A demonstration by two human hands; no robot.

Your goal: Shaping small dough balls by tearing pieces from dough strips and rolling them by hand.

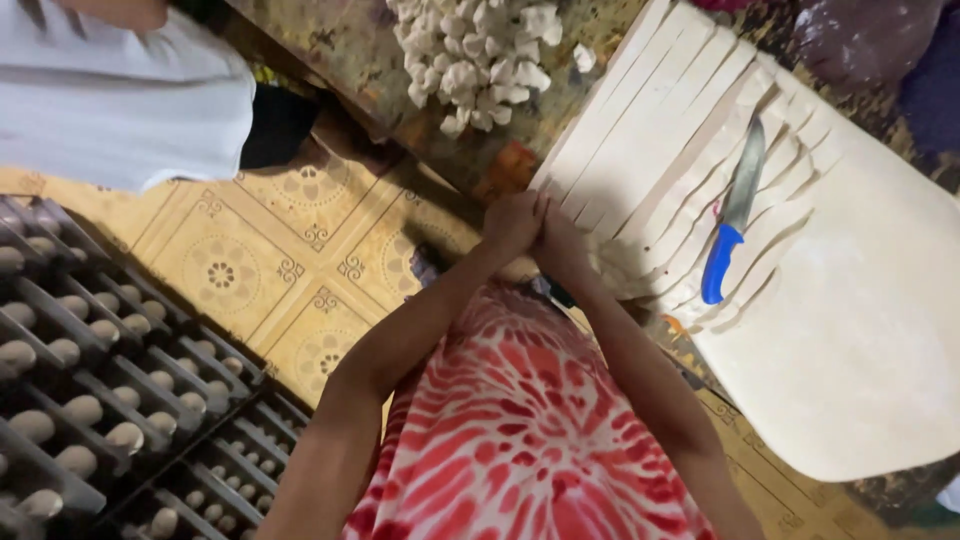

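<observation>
Both hands meet at the near edge of the table (360, 50): the left hand (512, 222) and right hand (562, 238) are pressed together, fingers closed, seemingly rolling a small piece of dough that stays hidden between the palms. Just beside them lie the cut dough strips (650, 130), with a blue-handled knife (733, 215) resting on the sheet. Even, light palm pressure would likely keep the piece round. Shaped dough pieces (475, 60) are piled farther off; racks of dough balls (90, 400) stand at the left.

Warm indoor light, moderately bright and even. The pale dough sheet (860, 300) right of the fingers (515, 215) looks slightly washed out. Soft shadows; the rack (90, 400) is dim and blurred.
</observation>
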